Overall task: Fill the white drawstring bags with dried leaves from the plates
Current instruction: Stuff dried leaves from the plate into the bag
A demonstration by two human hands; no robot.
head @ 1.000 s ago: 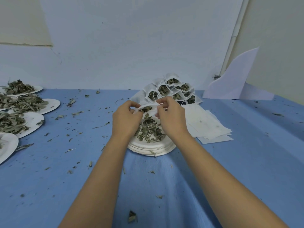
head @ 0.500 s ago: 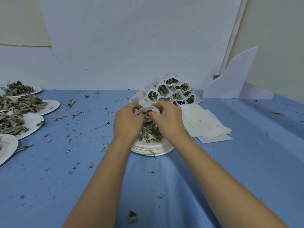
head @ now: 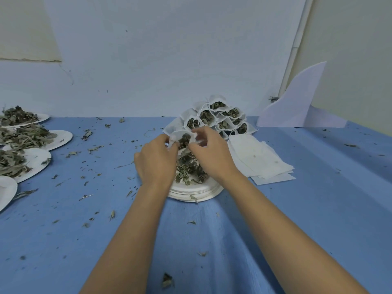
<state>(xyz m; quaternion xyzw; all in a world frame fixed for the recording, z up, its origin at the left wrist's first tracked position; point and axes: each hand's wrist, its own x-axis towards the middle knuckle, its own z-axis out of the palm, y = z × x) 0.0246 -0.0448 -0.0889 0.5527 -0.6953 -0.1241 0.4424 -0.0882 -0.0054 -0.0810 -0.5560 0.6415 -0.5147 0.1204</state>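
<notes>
A small white drawstring bag (head: 184,138) with dark dried leaves in its mouth hangs over a stack of white plates (head: 194,192) at the table's middle. My left hand (head: 156,160) pinches the bag's left edge. My right hand (head: 212,153) pinches its right edge, and a bit of white string shows by the fingers. Loose dried leaves (head: 188,170) lie on the top plate between my hands. Behind the plates stands a pile of filled bags (head: 216,117). Flat empty bags (head: 261,160) lie to the right.
Several white plates heaped with dried leaves (head: 27,139) line the left edge of the blue table (head: 318,209). Leaf crumbs are scattered over the cloth. A folded white sheet (head: 297,102) leans against the wall at the back right.
The bag's mouth, stretched flat between my hands a second ago, now gapes with leaves showing. My hands have shifted slightly away from me over the plate.
</notes>
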